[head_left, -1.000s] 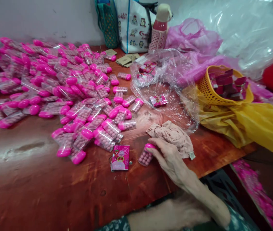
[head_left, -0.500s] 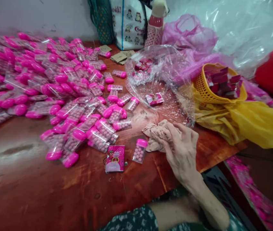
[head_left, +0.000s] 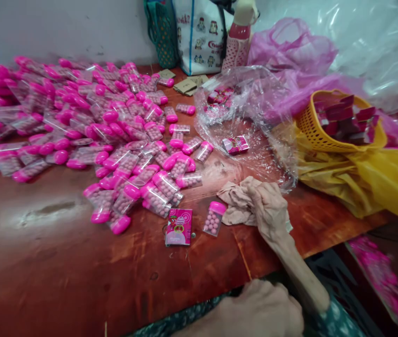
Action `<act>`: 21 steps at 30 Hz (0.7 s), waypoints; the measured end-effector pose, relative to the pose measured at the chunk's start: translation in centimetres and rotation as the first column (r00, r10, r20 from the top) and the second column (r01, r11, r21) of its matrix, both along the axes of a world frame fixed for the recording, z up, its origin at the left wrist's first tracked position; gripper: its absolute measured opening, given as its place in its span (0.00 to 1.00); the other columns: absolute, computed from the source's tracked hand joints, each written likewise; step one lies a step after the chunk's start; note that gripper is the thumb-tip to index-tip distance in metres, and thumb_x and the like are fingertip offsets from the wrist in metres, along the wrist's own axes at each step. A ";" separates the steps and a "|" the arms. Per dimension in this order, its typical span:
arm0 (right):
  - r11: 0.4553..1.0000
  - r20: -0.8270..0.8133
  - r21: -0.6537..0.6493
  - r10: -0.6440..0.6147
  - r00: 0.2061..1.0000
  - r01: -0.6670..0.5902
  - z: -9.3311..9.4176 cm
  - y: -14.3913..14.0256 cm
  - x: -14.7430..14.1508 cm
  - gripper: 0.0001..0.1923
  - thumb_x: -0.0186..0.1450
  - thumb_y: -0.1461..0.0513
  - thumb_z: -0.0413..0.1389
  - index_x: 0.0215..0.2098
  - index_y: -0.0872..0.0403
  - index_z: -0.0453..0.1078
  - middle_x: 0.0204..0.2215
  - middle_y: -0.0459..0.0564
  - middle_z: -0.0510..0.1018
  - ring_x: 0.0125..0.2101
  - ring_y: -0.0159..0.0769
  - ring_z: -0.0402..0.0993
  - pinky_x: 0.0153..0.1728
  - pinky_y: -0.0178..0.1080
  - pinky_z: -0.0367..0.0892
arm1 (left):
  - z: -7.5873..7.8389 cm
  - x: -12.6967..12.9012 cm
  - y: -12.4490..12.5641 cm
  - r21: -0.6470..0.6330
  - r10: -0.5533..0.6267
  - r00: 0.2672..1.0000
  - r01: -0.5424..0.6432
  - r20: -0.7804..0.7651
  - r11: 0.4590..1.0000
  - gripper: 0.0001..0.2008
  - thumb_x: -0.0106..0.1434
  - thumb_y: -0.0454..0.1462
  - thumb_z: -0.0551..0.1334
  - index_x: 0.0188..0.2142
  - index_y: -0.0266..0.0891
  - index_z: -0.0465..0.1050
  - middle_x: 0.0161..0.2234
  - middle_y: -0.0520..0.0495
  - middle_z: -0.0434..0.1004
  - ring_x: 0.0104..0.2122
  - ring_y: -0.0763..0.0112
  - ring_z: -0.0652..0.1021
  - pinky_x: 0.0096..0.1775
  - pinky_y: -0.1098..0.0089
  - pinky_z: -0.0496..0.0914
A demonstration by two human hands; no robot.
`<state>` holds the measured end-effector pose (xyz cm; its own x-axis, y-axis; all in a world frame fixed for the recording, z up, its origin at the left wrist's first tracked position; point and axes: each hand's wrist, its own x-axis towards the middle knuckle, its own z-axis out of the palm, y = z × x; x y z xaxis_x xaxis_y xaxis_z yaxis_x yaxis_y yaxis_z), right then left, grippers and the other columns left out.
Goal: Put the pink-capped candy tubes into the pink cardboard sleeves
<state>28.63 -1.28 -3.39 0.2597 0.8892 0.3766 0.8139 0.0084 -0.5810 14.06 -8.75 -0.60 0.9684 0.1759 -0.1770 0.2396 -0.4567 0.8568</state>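
In the head view my right hand [head_left: 271,206] is closed on a crumpled beige cloth [head_left: 235,201], pressed on the table. Just left of the cloth lies a small clear bottle [head_left: 213,219] with a pink cap, full of pink balls. Beside that bottle is a pink printed card or packet [head_left: 178,228]. My left hand [head_left: 260,309] is low in the view at the table's front edge, blurred, with its back up and its fingers hidden. A large heap of similar pink-capped bottles [head_left: 90,112] spreads over the left and middle of the table.
A clear plastic bag [head_left: 258,119] with a small pink box [head_left: 235,144] lies behind the cloth. At right, a yellow basket [head_left: 311,126] of dark pink packets stands by a yellow plastic sheet [head_left: 370,182]. A carrier bag [head_left: 202,42] and bottle [head_left: 238,47] stand at the back.
My right hand's fingers have curled tighter into the cloth. My left hand has come into sight at the bottom. The view has swung left, so things sit farther right.
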 end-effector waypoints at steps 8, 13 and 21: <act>0.996 -0.196 -0.045 0.061 0.979 -0.071 0.5 -2.5 0.7 0.16 0.71 0.59 0.42 0.50 0.51 0.66 0.51 0.52 0.72 0.51 0.39 0.67 0.51 0.46 0.61 | 2.7 2.2 8.3 0.599 0.605 0.794 -0.515 0.063 0.614 0.18 0.64 0.24 0.47 0.53 0.30 0.59 0.44 0.35 0.69 0.36 0.61 0.78 0.32 0.65 0.74; 0.999 -0.149 -0.009 0.031 0.988 -0.033 -0.3 -1.5 0.5 0.17 0.70 0.56 0.41 0.50 0.52 0.67 0.50 0.54 0.73 0.51 0.41 0.66 0.53 0.50 0.57 | 0.1 4.6 10.3 0.581 0.587 0.800 -0.537 0.121 0.612 0.16 0.64 0.25 0.46 0.49 0.29 0.63 0.43 0.35 0.71 0.40 0.57 0.77 0.37 0.61 0.73; 0.981 -0.004 0.116 -0.157 0.988 0.157 1.4 -2.3 -2.2 0.13 0.69 0.60 0.46 0.46 0.54 0.69 0.44 0.58 0.73 0.48 0.48 0.64 0.49 0.53 0.58 | 1.9 -4.9 8.1 0.266 0.715 0.494 -0.870 0.494 0.416 0.15 0.64 0.26 0.52 0.48 0.36 0.69 0.43 0.45 0.76 0.43 0.71 0.76 0.46 0.71 0.69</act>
